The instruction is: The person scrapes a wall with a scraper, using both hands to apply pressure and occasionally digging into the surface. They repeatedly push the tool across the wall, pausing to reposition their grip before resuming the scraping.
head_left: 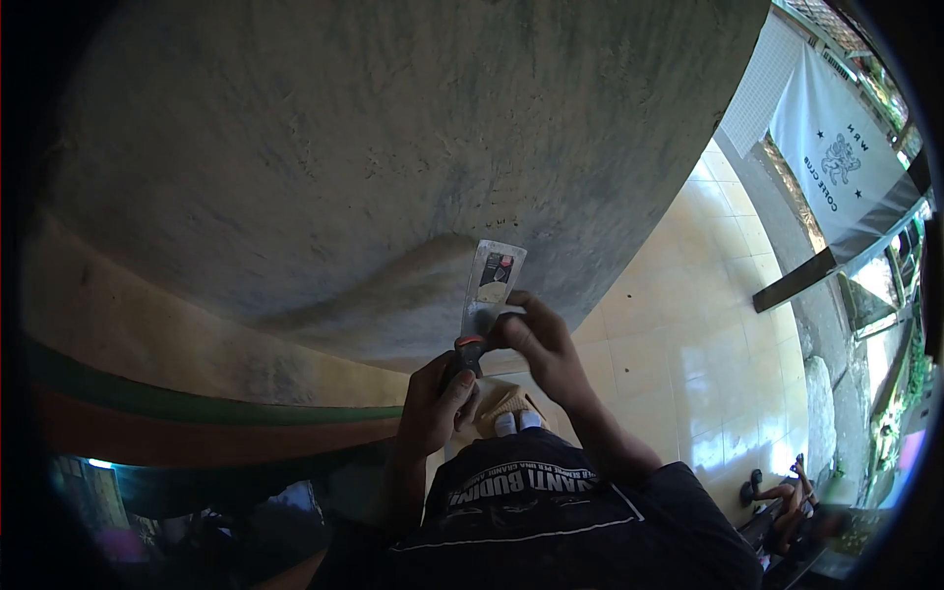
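Observation:
A putty knife (pixel 495 280) points up in front of the grey wall, with a printed label on its broad metal blade. Its dark handle with a red-orange band sits in my left hand (pixel 435 403), whose fingers are wrapped round it. My right hand (pixel 536 344) is beside the lower blade, just above the handle. Its fingers are bent inward, and the fingertips look dark and slightly blurred. Whether they touch the blade or pinch something small, I cannot make out.
A rough grey plastered wall (pixel 344 147) fills the space ahead. My feet (pixel 517 423) are on a tan surface below. Shiny tiles (pixel 678 344) cover the floor to the right. A white banner (pixel 836 147) hangs beyond, and another person (pixel 787 501) sits at lower right.

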`<state>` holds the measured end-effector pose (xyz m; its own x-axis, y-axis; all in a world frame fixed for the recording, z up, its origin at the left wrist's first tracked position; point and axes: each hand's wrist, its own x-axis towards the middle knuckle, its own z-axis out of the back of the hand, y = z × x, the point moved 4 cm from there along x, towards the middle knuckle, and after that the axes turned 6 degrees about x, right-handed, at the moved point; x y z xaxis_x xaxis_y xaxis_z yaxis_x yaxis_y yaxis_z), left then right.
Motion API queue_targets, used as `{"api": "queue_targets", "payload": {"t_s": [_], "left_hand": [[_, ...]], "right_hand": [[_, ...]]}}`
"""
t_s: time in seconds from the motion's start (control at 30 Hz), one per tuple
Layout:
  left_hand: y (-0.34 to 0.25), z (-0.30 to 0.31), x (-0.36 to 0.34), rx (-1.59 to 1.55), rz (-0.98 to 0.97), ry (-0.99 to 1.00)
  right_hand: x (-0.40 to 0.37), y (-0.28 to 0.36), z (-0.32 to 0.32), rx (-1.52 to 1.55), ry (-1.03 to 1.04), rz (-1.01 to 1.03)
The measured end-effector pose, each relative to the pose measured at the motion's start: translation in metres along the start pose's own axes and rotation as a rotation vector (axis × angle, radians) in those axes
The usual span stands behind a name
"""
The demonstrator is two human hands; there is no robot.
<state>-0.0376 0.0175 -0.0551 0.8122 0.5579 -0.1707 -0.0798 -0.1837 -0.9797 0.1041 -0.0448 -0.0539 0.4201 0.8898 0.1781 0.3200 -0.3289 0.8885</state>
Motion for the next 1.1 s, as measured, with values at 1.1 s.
{"api": "queue_targets", "payload": {"t_s": [1.1], "left_hand": [[0.039,-0.055,0.024,-0.340,0.064,0.126]], "right_hand": [[0.016,0.012,-0.008,-0.094,-0.295,0.043]]}}
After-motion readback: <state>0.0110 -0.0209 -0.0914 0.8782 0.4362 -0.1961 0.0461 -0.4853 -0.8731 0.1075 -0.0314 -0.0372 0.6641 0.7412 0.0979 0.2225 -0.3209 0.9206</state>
